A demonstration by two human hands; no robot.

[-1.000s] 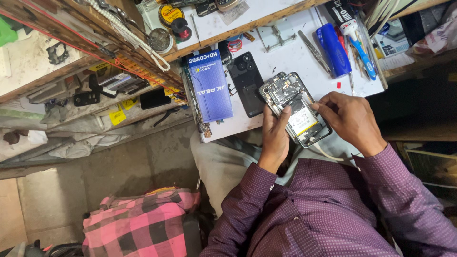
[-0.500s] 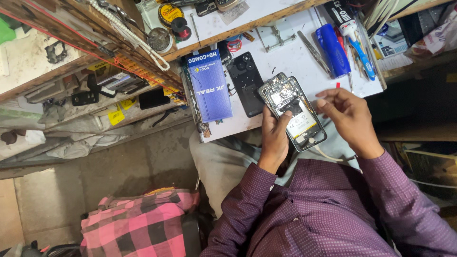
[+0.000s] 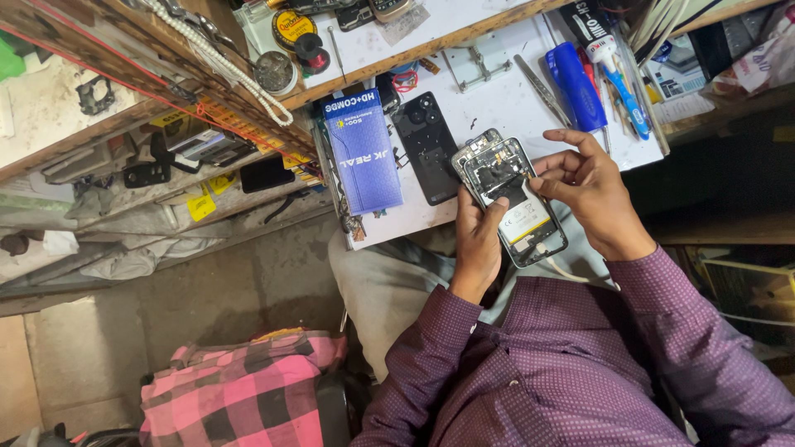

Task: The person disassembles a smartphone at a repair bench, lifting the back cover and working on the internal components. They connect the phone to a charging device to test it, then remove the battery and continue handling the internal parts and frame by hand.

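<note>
- The left hand [image 3: 479, 240] grasps an opened phone [image 3: 513, 199] from its left side, thumb laid across the exposed inside just above the pale battery
- The right hand [image 3: 592, 190] has its fingertips pinched together at the phone's upper right edge; whether anything small sits between them cannot be told
- The phone is held tilted over the near edge of the white counter [image 3: 497, 99], partly above the person's lap
- Just left of it on the counter lies a black back cover [image 3: 426, 147], and beside that a blue box [image 3: 363, 153] near the left edge
- A blue-handled tool [image 3: 577, 87] and metal tweezers [image 3: 540, 89] lie toward the far right corner
- A pink checked cloth [image 3: 240, 389] sits low on the floor side
</note>
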